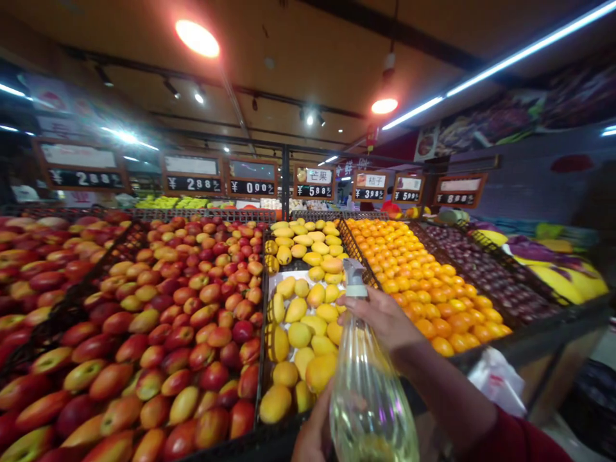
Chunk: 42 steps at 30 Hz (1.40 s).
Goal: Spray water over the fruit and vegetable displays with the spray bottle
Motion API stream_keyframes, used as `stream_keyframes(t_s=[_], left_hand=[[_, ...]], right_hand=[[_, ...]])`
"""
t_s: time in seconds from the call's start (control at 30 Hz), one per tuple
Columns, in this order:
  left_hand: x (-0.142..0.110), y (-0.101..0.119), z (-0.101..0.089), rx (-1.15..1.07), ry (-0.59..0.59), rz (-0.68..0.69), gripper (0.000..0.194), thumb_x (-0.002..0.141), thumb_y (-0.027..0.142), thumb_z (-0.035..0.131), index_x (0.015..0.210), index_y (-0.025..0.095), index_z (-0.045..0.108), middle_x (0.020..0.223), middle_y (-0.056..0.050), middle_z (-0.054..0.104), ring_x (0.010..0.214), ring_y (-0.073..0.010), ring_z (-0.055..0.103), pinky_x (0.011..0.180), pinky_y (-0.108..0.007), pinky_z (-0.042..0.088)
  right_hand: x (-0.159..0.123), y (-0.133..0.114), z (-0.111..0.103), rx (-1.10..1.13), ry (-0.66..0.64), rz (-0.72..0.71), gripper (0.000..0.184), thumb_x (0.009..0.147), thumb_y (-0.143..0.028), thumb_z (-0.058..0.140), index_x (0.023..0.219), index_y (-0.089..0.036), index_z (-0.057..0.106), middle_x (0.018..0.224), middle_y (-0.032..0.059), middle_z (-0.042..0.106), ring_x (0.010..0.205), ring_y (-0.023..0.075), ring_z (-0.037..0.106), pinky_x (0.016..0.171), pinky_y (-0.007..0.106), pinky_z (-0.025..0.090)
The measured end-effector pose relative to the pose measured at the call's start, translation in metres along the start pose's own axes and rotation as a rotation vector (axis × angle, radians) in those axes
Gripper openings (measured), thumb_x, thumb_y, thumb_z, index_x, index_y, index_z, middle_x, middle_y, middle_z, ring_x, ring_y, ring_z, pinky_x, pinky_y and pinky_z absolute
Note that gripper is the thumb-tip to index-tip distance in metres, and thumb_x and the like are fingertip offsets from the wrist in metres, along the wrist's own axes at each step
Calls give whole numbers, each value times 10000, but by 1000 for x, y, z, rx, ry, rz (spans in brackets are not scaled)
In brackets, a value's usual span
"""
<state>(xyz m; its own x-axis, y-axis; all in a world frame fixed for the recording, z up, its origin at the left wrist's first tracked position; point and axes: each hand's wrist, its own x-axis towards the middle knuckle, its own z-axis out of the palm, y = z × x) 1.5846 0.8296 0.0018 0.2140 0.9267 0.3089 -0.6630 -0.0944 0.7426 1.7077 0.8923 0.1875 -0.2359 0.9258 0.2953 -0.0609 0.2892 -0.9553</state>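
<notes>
A clear ribbed spray bottle [368,398] with a grey-and-pale-green spray head stands upright close to me, liquid visible in its lower part. Around its neck, just under the spray head, the fingers of my right hand [380,314] are closed. My left hand [312,430] grips the bottle's lower left side; part of it is cut off by the bottom of the view. Behind the bottle lie yellow mangoes [301,335] in a display section, some hidden by the bottle and hands. Orange tangerines [409,263] fill the section right of my right hand.
Red-yellow nectarines [192,321] cover the sloped display at left. Dark purple plums [491,273] and yellow melons [558,282] lie at right. Black mesh dividers [359,253] separate sections. Price signs [314,183] hang behind. A white plastic bag [498,378] hangs at the front edge.
</notes>
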Motion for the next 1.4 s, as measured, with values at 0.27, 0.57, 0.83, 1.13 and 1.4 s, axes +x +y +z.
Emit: stream_keyframes(t_s=[0.27,0.57,0.83,1.13,1.4], left_hand=[[30,51,-27,46,29,39,798,512,209,928,1253,240,635,1189,-64,756,1072,-277,712,909,-309,544],[26,79,-62,222,292,154,888,507,221,921,1304,206,529,1291,-60,719,1202,-254,653,995,-274,507],[22,87,-75,219,331,229,806,551,248,917,1266,237,544,1293,-58,708,1263,-282,611,1048,-324,481],[45,79,-49,142,308,247,843,600,302,903,1341,225,509,1312,-71,695,1201,-234,638,1010,-295,488],[68,55,-35,108,193,211,773,628,313,896,1313,255,543,1282,-32,713,1109,-196,676,945,-273,527]], right_hand=[[66,13,43,130,-157,-13,322,686,-429,791,854,-191,654,712,-5,674,613,145,580,577,254,429],[111,23,96,167,-275,-11,293,624,-357,818,773,-202,620,658,-25,646,581,138,563,570,258,440],[128,30,124,183,-306,-24,242,619,-324,802,720,-191,626,592,-47,607,557,132,558,552,256,434],[139,27,96,197,-258,27,304,623,-356,835,777,-190,631,654,-11,684,587,154,637,548,257,464],[139,26,52,170,-97,-24,280,590,-324,830,691,-185,609,532,-64,585,461,99,504,473,238,386]])
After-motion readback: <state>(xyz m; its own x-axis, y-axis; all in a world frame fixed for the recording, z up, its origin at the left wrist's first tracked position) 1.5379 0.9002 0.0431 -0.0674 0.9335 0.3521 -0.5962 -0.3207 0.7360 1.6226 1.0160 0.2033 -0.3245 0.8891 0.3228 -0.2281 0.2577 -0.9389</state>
